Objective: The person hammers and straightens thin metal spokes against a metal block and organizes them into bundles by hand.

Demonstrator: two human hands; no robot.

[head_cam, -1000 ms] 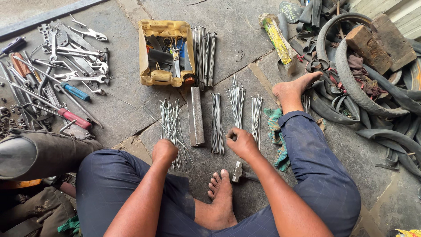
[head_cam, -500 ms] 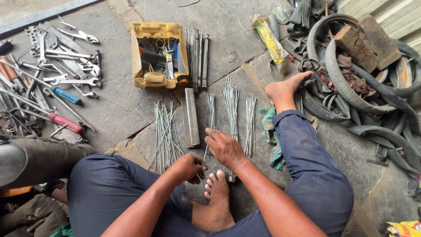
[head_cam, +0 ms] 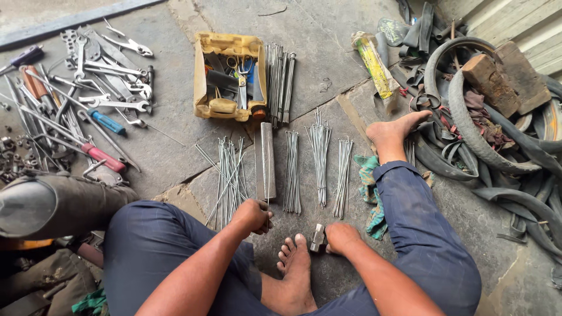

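Left hand fisted around single thin wire spoke, spoke lying along flat grey metal bar on rough stone floor. Right hand curled over small metal hammer, blocky head beside bare toes. Ahead: four bundles of slim shiny spokes, one loose and fanned, rest neat. Yellow plastic tray, scuffed, holding scissors and tools. Spanners spread far left. Black rubber tyres heaped right.
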